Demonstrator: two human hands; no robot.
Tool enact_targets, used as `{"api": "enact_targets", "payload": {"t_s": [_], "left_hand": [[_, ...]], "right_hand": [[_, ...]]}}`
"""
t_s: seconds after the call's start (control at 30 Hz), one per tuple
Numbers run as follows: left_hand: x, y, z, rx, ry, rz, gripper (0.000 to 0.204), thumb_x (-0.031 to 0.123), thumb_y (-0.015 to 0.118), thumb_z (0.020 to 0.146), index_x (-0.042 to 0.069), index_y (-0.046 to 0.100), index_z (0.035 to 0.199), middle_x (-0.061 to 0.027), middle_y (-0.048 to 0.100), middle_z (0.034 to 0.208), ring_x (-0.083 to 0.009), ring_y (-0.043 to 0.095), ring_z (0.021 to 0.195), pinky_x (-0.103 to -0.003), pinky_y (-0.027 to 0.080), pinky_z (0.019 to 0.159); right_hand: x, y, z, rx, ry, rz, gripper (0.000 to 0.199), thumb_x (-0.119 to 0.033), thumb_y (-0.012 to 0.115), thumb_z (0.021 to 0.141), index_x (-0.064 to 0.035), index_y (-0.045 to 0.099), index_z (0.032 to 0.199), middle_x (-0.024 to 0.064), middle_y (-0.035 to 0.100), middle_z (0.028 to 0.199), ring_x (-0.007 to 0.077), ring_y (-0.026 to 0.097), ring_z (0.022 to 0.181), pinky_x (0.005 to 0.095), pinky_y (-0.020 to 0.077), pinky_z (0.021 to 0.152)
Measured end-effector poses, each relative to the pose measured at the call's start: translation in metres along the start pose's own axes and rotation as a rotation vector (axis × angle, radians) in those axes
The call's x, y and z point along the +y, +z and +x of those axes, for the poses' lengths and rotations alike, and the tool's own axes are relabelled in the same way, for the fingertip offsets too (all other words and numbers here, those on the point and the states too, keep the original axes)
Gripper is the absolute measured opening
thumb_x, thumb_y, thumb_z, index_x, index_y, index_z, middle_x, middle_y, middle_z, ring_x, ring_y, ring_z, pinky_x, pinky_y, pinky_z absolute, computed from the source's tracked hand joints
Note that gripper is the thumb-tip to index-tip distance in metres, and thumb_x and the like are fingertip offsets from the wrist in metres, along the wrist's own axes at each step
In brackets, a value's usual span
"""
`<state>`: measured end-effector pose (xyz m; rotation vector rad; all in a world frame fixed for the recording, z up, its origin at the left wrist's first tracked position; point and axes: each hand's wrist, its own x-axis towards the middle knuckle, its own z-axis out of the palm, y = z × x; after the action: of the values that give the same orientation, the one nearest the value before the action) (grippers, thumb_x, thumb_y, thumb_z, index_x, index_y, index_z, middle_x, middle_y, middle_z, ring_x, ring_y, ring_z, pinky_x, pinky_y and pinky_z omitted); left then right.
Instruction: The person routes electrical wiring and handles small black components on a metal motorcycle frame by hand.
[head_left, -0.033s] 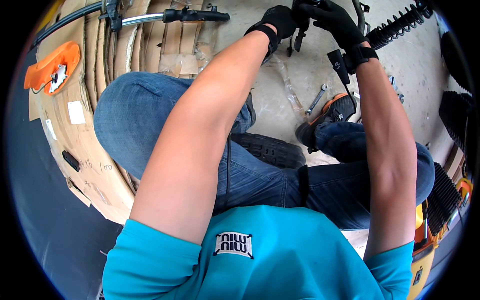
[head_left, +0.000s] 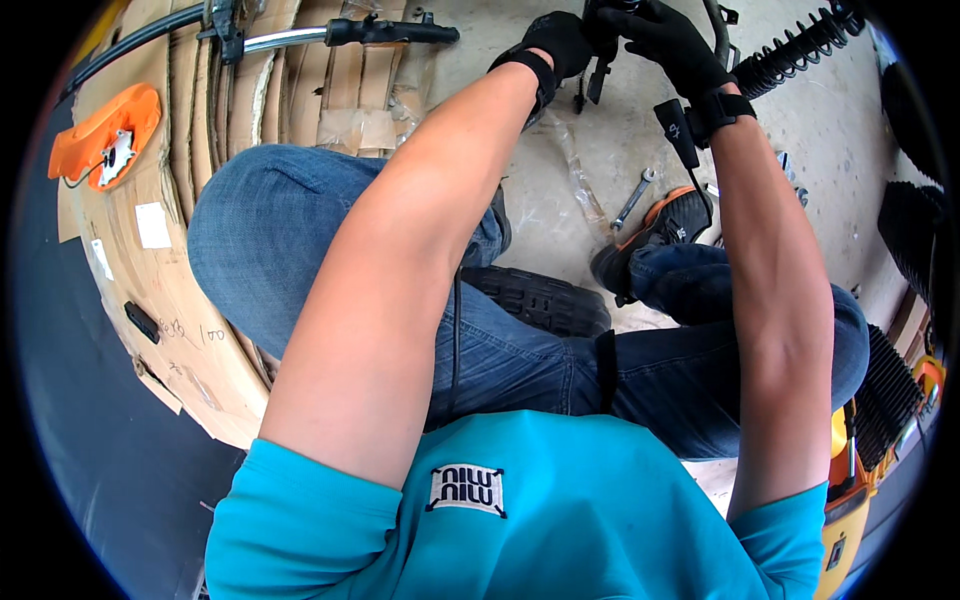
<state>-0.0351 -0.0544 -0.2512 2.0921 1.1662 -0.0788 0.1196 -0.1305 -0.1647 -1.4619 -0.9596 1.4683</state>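
Both my hands, in black gloves, are together at the top edge. My left hand (head_left: 562,45) is closed at the left side of a black part (head_left: 600,50), cut off by the picture's edge, with narrow pieces hanging down. From the other side, my right hand (head_left: 678,48) has its fingers bent onto the top of that part. The gloves hide most of it, so its kind cannot be made out. Just right of my right hand is a black coil-spring shock absorber (head_left: 800,55), slanting up to the right. A small black box on a cable (head_left: 678,132) hangs by my right wrist.
A wrench (head_left: 633,198) lies on the concrete floor beside my shoe (head_left: 672,220). Flattened cardboard (head_left: 180,300) covers the left, bearing an orange plastic part (head_left: 120,130) and a bar with a black grip (head_left: 385,32). Black ribbed parts (head_left: 885,395) stand at the right.
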Motion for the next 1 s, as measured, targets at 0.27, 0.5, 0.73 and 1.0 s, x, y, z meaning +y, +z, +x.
{"api": "enact_targets", "payload": {"t_s": [0.27, 0.5, 0.73, 1.0], "left_hand": [[0.002, 0.002, -0.001, 0.112, 0.072, 0.077, 0.029, 0.034, 0.062, 0.081, 0.011, 0.073, 0.096, -0.0170, 0.069, 0.097, -0.0349, 0.063, 0.096, -0.041, 0.049, 0.086], [0.004, 0.007, 0.002, 0.093, -0.043, 0.006, 0.029, 0.034, 0.062, 0.080, 0.009, 0.073, 0.090, -0.0185, 0.068, 0.093, -0.0362, 0.064, 0.092, -0.043, 0.050, 0.083], [0.006, 0.001, -0.007, 0.107, -0.071, -0.037, 0.029, 0.035, 0.061, 0.080, 0.010, 0.073, 0.090, -0.0185, 0.068, 0.093, -0.0376, 0.064, 0.093, -0.043, 0.051, 0.083], [0.002, -0.003, -0.010, 0.126, 0.005, -0.056, 0.032, 0.037, 0.059, 0.081, 0.008, 0.072, 0.089, -0.0198, 0.068, 0.089, -0.0385, 0.063, 0.090, -0.044, 0.050, 0.081]], "right_hand": [[0.020, -0.016, 0.005, -0.034, 0.036, -0.166, 0.052, -0.041, 0.067, 0.087, -0.0125, 0.056, 0.128, -0.0023, 0.060, 0.117, 0.0088, 0.053, 0.107, 0.0282, 0.0427, 0.091], [0.011, -0.014, -0.003, -0.049, 0.094, -0.052, 0.050, -0.034, 0.064, 0.090, -0.0110, 0.051, 0.132, 0.0000, 0.057, 0.126, 0.0115, 0.053, 0.112, 0.0307, 0.0425, 0.097], [0.039, -0.022, -0.009, 0.080, 0.212, 0.420, 0.048, -0.028, 0.060, 0.093, -0.0077, 0.048, 0.134, 0.0063, 0.060, 0.123, 0.0182, 0.058, 0.109, 0.0323, 0.0471, 0.096], [0.147, 0.025, -0.019, 0.307, 0.625, 0.763, 0.032, -0.031, 0.055, 0.097, -0.0043, 0.058, 0.114, 0.0118, 0.063, 0.095, 0.0276, 0.062, 0.087, 0.0415, 0.0541, 0.079]]}}
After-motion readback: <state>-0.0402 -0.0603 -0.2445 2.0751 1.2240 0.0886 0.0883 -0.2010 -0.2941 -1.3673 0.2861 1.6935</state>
